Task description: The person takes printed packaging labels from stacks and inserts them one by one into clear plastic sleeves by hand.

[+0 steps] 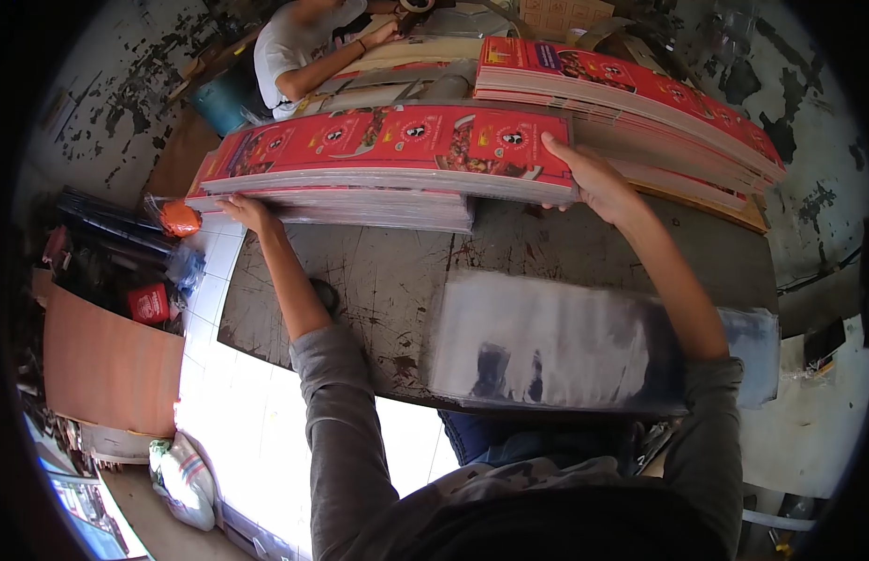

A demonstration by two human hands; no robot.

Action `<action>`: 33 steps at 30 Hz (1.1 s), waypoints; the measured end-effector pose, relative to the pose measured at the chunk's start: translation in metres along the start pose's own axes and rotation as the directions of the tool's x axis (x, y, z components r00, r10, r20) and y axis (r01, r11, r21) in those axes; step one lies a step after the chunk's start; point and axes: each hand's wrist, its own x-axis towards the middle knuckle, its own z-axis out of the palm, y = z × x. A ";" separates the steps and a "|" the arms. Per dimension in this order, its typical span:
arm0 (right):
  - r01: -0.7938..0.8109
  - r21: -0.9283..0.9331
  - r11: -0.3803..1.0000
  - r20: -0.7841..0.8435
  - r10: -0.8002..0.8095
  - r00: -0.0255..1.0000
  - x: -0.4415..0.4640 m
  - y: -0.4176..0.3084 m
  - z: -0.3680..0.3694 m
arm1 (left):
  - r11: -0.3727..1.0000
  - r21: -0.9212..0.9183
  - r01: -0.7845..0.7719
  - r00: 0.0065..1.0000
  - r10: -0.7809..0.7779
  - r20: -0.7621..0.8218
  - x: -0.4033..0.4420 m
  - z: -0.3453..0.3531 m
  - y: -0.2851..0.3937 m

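Note:
A long stack of red printed cardboard strips (434, 140) with food pictures lies across the far side of the table, its right end jutting past a second stack of strips (397, 210) underneath. My right hand (589, 178) grips the right end, thumb on top and fingers below the edge. At the front left, my left hand (250, 213) is closed on the edge near the left end; its fingertips are partly hidden. Closer to my body lies a pile of clear plastic sheets (547, 337), under my right forearm.
Taller stacks of the same red strips (631, 79) stand at the back right. A person in a white shirt (299, 56) works beyond the table. The scratched dark tabletop (360, 280) ends at the left over white floor tiles (210, 271). An orange bundle (180, 218) sits off the left edge.

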 end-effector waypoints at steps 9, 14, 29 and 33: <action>-0.008 0.022 1.000 -0.064 0.009 0.998 0.002 -0.002 0.007 | 0.984 0.173 -0.049 0.992 0.069 -0.109 -0.007 0.005 -0.001; 0.008 0.028 1.000 -0.013 -0.007 1.000 0.011 -0.006 0.027 | 0.985 0.159 -0.072 0.990 0.090 -0.110 -0.001 0.006 -0.007; 0.193 0.365 0.911 -0.455 -0.007 0.890 0.048 -0.006 0.104 | 0.994 0.070 -0.084 0.986 0.093 -0.141 -0.006 0.010 -0.009; 0.238 0.410 0.881 -0.500 -0.001 0.866 0.066 -0.008 0.134 | 0.994 0.058 -0.095 0.985 0.102 -0.140 -0.004 0.009 -0.007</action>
